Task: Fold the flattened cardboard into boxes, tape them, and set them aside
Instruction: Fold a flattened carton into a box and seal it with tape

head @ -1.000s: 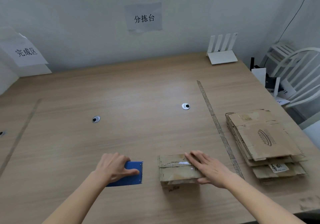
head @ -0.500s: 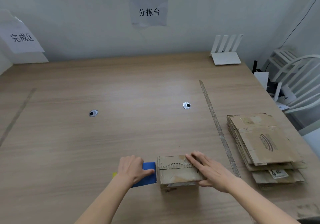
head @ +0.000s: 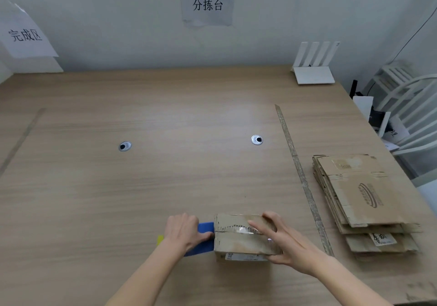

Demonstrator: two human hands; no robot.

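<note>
Taping step: left hand [head: 183, 231] grips blue dispenser [head: 205, 227], probably at box [head: 238, 237] seam; right hand [head: 281, 240] lies flat, steadying. Next: pull tape across.

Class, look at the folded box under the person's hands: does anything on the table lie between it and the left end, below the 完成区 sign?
Nothing visible does. Left of the box, past the left hand holding the blue tape dispenser, the table shows only a small grommet.

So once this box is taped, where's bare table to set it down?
Bare wood runs left of the tape strip, around both grommets, to the far wall. Crowded: right of the strip, the flat cardboard stack; near edge, box, left hand, right hand.
</note>
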